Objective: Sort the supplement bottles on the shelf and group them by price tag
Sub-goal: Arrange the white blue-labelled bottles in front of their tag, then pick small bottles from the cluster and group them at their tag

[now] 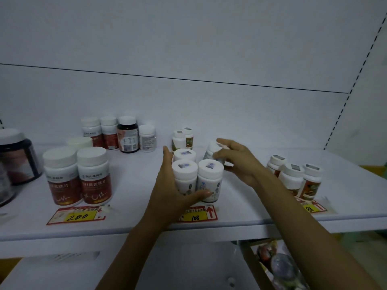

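Cupping the front pair of white bottles (185,181), the left hand (165,185) is bracing them from their left side, fingers upright against the left bottle and thumb curling across the fronts of both. The pair is standing upright and touching on the white shelf (136,227), just behind the 108 price tag (196,216). A third white bottle (184,154) is standing close behind them. The right hand (240,162) is gripping a tilted white bottle (211,150), fingers curled round it, just behind and right of the pair; whether its base is touching the shelf cannot be told. Two small brown-labelled bottles (182,139) are sitting further back. To the left, two red-labelled bottles (94,174) are standing side by side behind the 200 price tag (78,215), with a back row of mixed bottles (117,135) beyond them. To the right, three orange-labelled bottles (293,176) are clustering behind a third price tag (312,208), its number blurred. A dark jar (16,155) is sitting at the far left edge.
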{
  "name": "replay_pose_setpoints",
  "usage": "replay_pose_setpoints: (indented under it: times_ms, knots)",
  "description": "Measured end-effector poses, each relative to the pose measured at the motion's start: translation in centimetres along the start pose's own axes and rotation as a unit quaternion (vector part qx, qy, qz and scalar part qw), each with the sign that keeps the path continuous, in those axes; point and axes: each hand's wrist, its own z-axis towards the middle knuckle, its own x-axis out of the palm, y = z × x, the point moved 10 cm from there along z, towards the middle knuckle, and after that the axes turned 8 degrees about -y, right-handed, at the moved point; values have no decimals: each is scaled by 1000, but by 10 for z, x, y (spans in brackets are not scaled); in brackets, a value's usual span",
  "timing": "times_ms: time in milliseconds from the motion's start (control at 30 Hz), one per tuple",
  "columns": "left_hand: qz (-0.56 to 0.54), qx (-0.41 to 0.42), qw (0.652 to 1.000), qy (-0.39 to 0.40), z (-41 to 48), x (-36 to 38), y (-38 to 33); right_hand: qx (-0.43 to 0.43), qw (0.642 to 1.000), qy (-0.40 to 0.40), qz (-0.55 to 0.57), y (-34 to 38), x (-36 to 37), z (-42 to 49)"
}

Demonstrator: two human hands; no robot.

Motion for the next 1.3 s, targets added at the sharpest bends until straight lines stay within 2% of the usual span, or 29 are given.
replay_pose_setpoints:
  times_ms: [200,367,633,733,867,967,1067,1133,1200,1300]
  knots:
    - [-7,-24,1000,14,4,4,12,-19,999,33,-2,-15,13,-6]
    - [-16,-21,1000,9,5,4,13,-7,996,42,73,-33,19,-10]
    - [-28,13,999,14,8,4,11,-2,998,52,32,-40,25,-16]
    - [-36,-6,999,18,8,3,8,-20,999,42,-3,-34,25,-17]
    - [-35,-68,997,-15,15,-15,11,-90,991,-29,-90,16,10,-3]
    - [13,-65,995,-73,28,-34,23,-130,978,5,-161,55,29,14]
    - [61,-89,988,-108,31,-43,43,-179,931,50,-315,75,68,41]
    - [71,-100,987,-106,32,-44,50,-204,870,70,-443,74,96,62]
    - [69,-105,986,-108,32,-44,53,-192,809,94,-547,63,114,80]
    - [63,-112,984,-121,32,-49,55,-177,749,114,-629,48,129,96]
